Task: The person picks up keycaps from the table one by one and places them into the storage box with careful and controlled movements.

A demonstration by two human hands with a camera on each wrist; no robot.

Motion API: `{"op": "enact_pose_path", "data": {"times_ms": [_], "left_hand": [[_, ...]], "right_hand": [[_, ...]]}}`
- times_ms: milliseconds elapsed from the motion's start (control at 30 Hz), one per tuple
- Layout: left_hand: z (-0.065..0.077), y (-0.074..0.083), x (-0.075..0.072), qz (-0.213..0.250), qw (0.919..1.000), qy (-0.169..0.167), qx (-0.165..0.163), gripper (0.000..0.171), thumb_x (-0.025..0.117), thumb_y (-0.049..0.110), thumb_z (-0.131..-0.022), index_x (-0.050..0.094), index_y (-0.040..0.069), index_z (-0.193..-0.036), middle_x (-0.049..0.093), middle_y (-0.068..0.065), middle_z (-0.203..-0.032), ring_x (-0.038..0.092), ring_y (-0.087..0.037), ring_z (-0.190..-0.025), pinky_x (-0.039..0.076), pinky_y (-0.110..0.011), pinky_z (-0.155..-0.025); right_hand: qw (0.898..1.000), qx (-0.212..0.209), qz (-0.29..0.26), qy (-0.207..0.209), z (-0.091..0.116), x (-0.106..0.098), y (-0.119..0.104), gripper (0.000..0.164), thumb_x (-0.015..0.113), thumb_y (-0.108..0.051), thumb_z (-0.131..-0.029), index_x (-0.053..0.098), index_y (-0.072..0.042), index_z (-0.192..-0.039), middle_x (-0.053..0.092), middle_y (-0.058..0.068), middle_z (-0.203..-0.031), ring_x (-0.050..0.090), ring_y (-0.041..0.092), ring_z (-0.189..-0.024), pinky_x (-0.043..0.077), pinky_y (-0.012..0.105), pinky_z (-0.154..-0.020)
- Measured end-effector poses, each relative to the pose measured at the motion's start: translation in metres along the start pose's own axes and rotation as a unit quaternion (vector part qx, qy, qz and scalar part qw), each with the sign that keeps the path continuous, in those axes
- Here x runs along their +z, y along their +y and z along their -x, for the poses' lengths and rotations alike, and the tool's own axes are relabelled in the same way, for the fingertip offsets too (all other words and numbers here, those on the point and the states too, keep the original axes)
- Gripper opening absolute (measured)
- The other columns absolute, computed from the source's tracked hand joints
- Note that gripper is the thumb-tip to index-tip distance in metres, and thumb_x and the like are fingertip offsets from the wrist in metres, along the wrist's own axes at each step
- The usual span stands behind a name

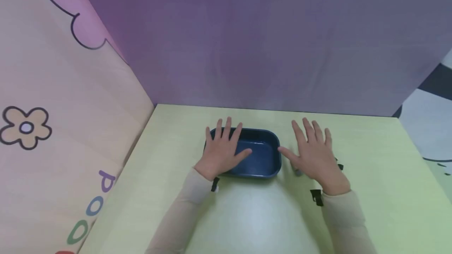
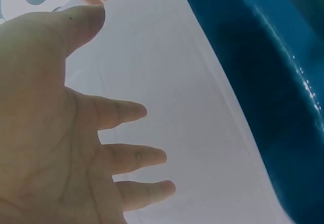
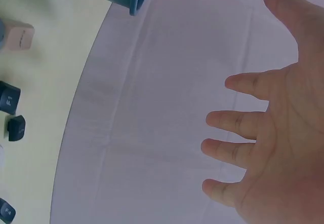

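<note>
While the empty left hand (image 1: 221, 151) splays above a glossy dark-blue rectangular tray (image 1: 260, 158), the right hand (image 1: 315, 156), likewise empty, spreads beside the tray's right end.

A pale green table (image 1: 381, 164) bears a blue tray (image 1: 259, 160) and black keycaps (image 3: 9, 98).

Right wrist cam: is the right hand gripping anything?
No, the right hand shows a bare palm, with its fingers extended and spread and nothing between them.
</note>
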State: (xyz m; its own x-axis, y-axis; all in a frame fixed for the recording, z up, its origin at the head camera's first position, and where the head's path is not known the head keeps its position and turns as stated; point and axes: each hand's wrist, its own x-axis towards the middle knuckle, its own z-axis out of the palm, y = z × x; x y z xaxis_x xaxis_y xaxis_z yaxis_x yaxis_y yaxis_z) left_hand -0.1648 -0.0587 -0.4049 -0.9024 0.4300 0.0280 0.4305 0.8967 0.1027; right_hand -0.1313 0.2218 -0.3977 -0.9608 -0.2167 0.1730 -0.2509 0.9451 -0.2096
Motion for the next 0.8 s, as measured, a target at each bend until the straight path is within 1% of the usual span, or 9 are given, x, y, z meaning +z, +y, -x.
{"op": "enact_pose_path", "data": {"times_ms": [100, 200, 333, 433, 500, 600, 800], "left_hand": [[0.001, -0.003, -0.002, 0.002, 0.9999, -0.01, -0.004, 0.086, 0.035, 0.072, -0.097, 0.014, 0.02, -0.162, 0.005, -0.017, -0.166, 0.003, -0.041, -0.15, 0.011, -0.073, -0.113], [0.003, -0.009, -0.003, -0.004, 0.9999, -0.015, -0.003, 0.084, 0.037, 0.068, -0.098, 0.014, 0.019, -0.162, 0.007, -0.017, -0.166, 0.005, -0.04, -0.15, 0.016, -0.069, -0.114], [0.006, -0.02, -0.003, -0.012, 0.9998, -0.013, 0.002, 0.079, 0.045, 0.057, -0.102, 0.016, 0.014, -0.162, 0.013, -0.018, -0.165, 0.017, -0.038, -0.149, 0.035, -0.058, -0.112], [0.01, -0.031, 0.0, -0.004, 1.0, -0.007, 0.0, 0.075, 0.051, 0.047, -0.103, 0.019, 0.011, -0.161, 0.019, -0.019, -0.163, 0.026, -0.038, -0.146, 0.047, -0.052, -0.103], [0.013, -0.038, 0.003, 0.007, 1.0, -0.005, -0.001, 0.073, 0.054, 0.041, -0.103, 0.021, 0.01, -0.16, 0.022, -0.021, -0.162, 0.03, -0.038, -0.144, 0.052, -0.05, -0.098], [0.02, -0.049, 0.008, 0.022, 0.9997, -0.007, 0.002, 0.068, 0.056, 0.034, -0.104, 0.026, 0.006, -0.158, 0.026, -0.024, -0.159, 0.034, -0.039, -0.142, 0.055, -0.048, -0.094], [0.031, -0.066, 0.016, 0.054, 0.9983, -0.017, -0.008, 0.061, 0.058, 0.023, -0.103, 0.033, -0.004, -0.152, 0.029, -0.029, -0.156, 0.038, -0.04, -0.139, 0.052, -0.05, -0.098]], "right_hand": [[1.0, 0.001, 0.0, 0.002, 0.001, -0.003, 0.001, 0.09, 0.051, -0.063, -0.096, 0.022, -0.004, -0.158, 0.017, 0.03, -0.159, 0.012, 0.052, -0.144, 0.004, 0.073, -0.112], [1.0, -0.002, 0.003, 0.008, 0.002, -0.004, 0.003, 0.088, 0.053, -0.06, -0.096, 0.024, -0.003, -0.157, 0.019, 0.031, -0.158, 0.013, 0.052, -0.143, 0.007, 0.073, -0.112], [1.0, -0.011, 0.003, 0.021, 0.004, -0.005, 0.009, 0.084, 0.057, -0.054, -0.097, 0.027, -0.001, -0.155, 0.022, 0.033, -0.156, 0.017, 0.055, -0.141, 0.013, 0.074, -0.11], [1.0, -0.016, 0.001, 0.027, 0.007, -0.004, 0.016, 0.078, 0.057, -0.048, -0.099, 0.03, 0.001, -0.154, 0.025, 0.034, -0.154, 0.019, 0.056, -0.139, 0.016, 0.074, -0.109], [0.999, -0.018, -0.001, 0.03, 0.01, -0.004, 0.021, 0.073, 0.057, -0.043, -0.1, 0.031, 0.002, -0.152, 0.028, 0.035, -0.152, 0.021, 0.057, -0.138, 0.018, 0.075, -0.107], [0.999, -0.023, 0.004, 0.032, 0.014, -0.004, 0.03, 0.066, 0.057, -0.035, -0.102, 0.034, 0.004, -0.151, 0.03, 0.037, -0.149, 0.025, 0.058, -0.135, 0.022, 0.075, -0.105], [0.999, -0.023, 0.002, 0.033, 0.024, -0.001, 0.047, 0.06, 0.059, -0.025, -0.101, 0.037, 0.006, -0.147, 0.034, 0.039, -0.145, 0.029, 0.059, -0.132, 0.026, 0.075, -0.102]]}}
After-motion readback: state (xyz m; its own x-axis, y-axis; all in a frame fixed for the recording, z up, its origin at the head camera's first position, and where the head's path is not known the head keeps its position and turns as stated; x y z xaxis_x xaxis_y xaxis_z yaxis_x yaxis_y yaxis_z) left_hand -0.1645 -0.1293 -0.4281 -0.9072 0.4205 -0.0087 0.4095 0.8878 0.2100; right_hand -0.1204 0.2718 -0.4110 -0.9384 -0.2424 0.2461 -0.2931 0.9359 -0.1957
